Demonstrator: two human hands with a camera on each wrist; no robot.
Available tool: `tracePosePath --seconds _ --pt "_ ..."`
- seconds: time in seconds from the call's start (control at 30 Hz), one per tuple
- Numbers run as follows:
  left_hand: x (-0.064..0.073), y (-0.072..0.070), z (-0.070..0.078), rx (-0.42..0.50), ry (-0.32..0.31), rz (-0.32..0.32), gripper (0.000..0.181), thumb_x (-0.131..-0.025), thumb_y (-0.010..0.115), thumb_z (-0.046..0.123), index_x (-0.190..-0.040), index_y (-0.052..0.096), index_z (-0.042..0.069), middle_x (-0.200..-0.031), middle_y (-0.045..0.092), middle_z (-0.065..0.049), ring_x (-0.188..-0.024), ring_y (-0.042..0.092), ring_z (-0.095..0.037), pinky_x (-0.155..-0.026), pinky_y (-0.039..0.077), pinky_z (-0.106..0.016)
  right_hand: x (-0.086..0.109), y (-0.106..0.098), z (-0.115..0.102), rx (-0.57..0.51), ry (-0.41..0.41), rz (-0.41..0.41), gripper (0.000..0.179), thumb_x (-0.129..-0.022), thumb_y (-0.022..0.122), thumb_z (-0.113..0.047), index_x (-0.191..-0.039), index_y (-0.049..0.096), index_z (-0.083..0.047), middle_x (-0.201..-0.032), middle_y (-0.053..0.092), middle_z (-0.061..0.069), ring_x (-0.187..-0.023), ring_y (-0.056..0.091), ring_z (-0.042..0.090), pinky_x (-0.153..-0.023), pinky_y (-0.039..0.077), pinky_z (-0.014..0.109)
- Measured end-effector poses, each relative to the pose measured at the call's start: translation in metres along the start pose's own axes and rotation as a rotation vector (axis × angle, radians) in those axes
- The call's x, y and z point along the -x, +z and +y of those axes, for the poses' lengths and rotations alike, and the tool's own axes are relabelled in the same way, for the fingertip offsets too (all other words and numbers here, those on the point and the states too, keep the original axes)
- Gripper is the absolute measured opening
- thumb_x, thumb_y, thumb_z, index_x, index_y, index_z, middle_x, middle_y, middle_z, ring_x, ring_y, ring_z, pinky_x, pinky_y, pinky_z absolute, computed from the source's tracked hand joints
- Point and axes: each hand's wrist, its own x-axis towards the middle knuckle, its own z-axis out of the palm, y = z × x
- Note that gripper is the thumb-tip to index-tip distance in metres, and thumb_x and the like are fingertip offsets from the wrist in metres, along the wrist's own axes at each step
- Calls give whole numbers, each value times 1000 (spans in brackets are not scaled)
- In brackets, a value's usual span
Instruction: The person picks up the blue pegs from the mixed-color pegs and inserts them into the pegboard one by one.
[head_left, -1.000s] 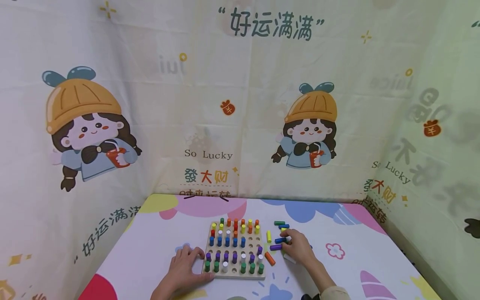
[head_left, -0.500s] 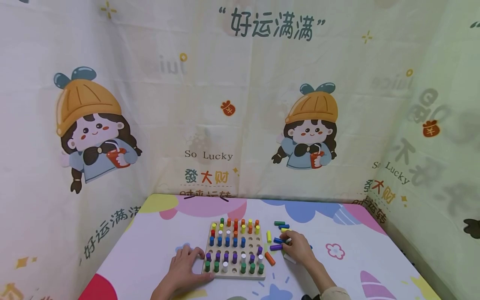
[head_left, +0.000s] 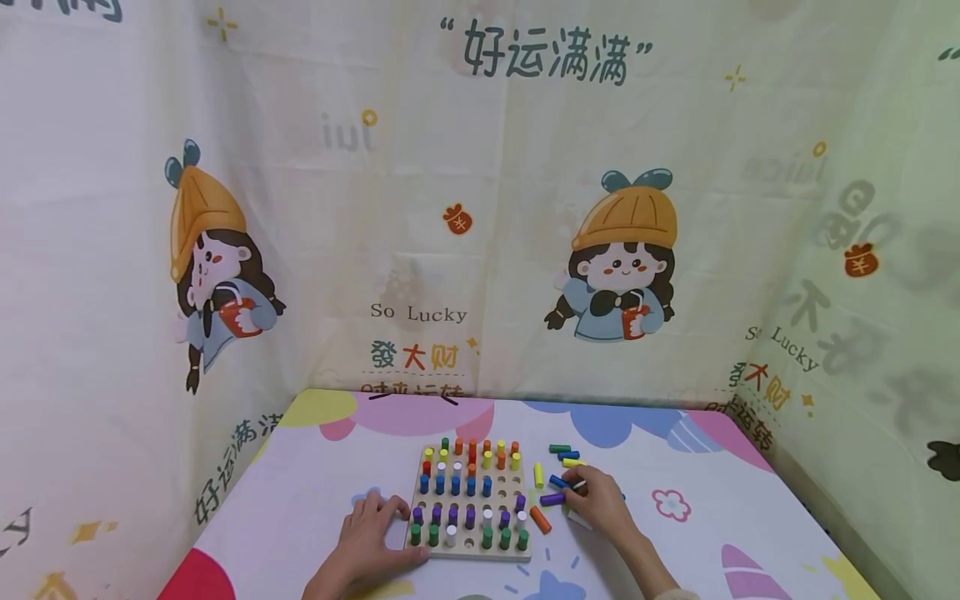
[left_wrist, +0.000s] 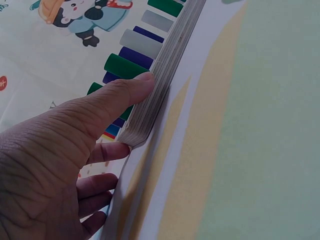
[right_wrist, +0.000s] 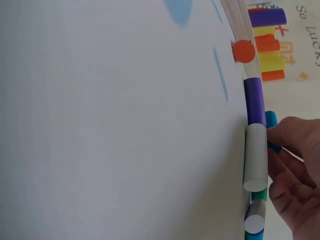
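The head camera looks forward and down, far enough back to frame the left hand [head_left: 367,537], the right hand [head_left: 598,500], the board [head_left: 468,552] and the printed cloth [head_left: 517,167] behind. Rolled sideways, the left wrist view sits close by its hand, facing the board's near edge, which the head view shares; the right wrist view, also rolled, looks low across the tabletop [right_wrist: 125,125] to its hand and the loose purple peg [right_wrist: 254,101] that the head view sees from above

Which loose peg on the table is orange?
The orange peg just right of the pegboard, below the loose purple peg in the head view; no other visible loose peg is orange.
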Motion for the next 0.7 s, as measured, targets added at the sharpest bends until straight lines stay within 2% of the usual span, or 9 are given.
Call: tracePosePath --seconds 0.2,0.7 --pt "-1 0 0 -2 -4 -5 61 -68 86 63 -107 60 24 -103 41 -7 -104 38 -31 -93 36 -56 6 -1 -5 -65 5 18 14 -85 79 0 -96 72 -7 -90 71 2 -75 62 12 -70 53 24" --pt "-1 -2 0 -1 -5 -9 61 -68 87 61 -108 61 22 -104 41 -7 -105 38 -32 -93 36 -56 16 2 -21 -104 -12 15 15 -87 78 -3 -98 72 -10 -93 71 -1 -79 64 11 -69 52 23"
